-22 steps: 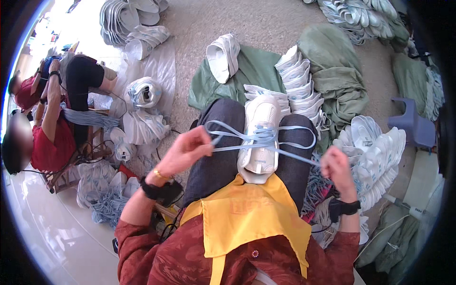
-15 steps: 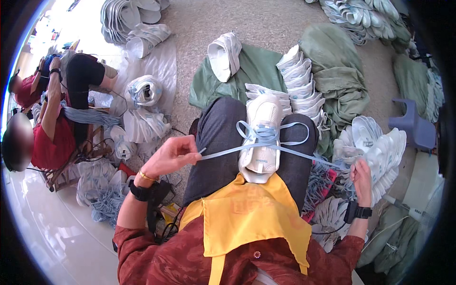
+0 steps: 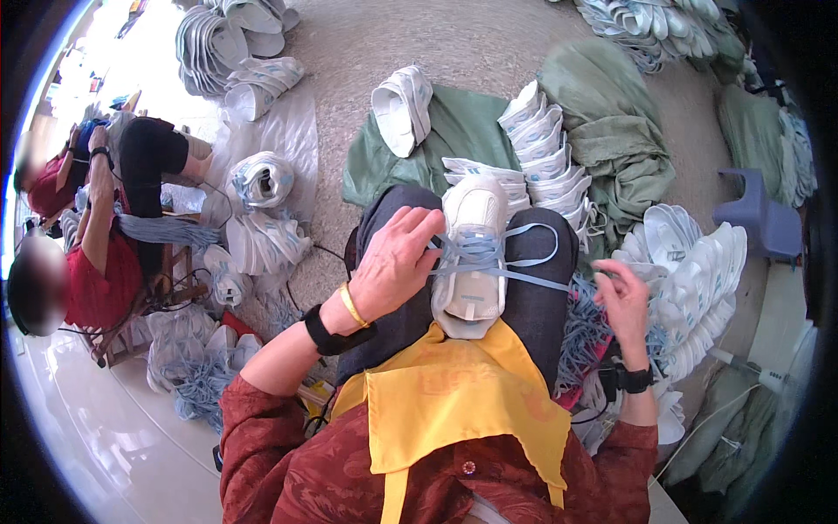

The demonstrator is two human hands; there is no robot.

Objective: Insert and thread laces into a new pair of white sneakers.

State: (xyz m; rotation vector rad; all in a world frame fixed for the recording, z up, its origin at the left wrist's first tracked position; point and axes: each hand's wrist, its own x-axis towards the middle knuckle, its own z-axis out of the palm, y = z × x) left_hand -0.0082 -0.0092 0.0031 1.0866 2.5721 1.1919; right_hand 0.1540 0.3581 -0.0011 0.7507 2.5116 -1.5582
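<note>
Strong white light pours in from my upper left, washing out that side and leaving glare on the glossy floor [image 3: 96, 437]. My lap [image 3: 539, 301] is evenly lit, the white shoe [image 3: 471, 295] reasonably sharp. Toward my right it grows dimmer; the fisheye rim bends edges into black corners, with bluish fringing at left.

yellow apron [image 3: 471, 428], faint reddish print [image 3: 447, 377], unreadable

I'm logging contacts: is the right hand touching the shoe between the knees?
Apart: the head view shows the right leg between the right hand and the shoe.
</note>
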